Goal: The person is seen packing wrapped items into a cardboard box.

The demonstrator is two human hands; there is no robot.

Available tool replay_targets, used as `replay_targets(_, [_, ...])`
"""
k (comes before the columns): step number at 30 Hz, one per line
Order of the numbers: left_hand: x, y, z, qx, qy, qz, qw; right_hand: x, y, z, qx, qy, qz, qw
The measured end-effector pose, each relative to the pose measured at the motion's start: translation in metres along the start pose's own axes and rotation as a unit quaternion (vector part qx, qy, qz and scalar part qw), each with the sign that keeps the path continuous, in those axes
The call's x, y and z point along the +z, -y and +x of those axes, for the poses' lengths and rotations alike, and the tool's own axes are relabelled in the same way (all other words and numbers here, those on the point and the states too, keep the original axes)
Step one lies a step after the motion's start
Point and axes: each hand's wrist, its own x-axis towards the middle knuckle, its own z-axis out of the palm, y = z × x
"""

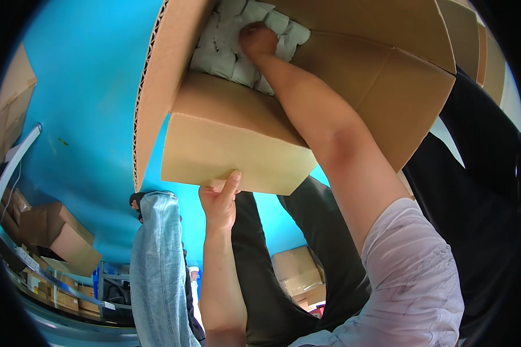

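A large open cardboard box (382, 87) stands before me with its flaps spread outward. Inside, white, crinkled, soft-looking packets (228, 49) are packed side by side; I cannot tell what they are. My right hand (257, 40) reaches deep into the box and rests on them, its fingers curled closed and anything in them hidden. My left hand (219, 199) grips the lower edge of the near flap (231, 153), thumb on its upper face and the other fingers mostly behind it.
Below lies a bright blue floor (87, 75). A person's light-blue denim leg (159, 266) is at the left, and dark trousers (469, 191) show at the right. At the lower left stand an open carton (69, 237) and shelving; another carton (298, 272) sits between my legs.
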Motion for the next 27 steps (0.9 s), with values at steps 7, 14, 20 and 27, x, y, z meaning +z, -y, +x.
replay_targets(7, [0.003, 0.002, 0.001, -0.01, -0.011, 0.002, 1.0, 0.018, 0.032, 0.012, 0.099, 0.268, 0.183, 0.941])
replay_targets(14, [0.01, -0.003, 0.001, -0.007, -0.033, 0.018, 0.999, -0.009, 0.021, 0.004, 0.13, 0.326, 0.298, 0.888])
replay_targets(20, [0.022, 0.008, 0.001, 0.024, -0.051, -0.01, 0.998, -0.018, 0.023, -0.01, 0.12, 0.235, 0.25, 0.932])
replay_targets(27, [-0.001, 0.05, -0.025, 0.015, -0.063, -0.049, 0.997, -0.12, 0.097, -0.099, 0.269, 0.169, 0.449, 0.835])
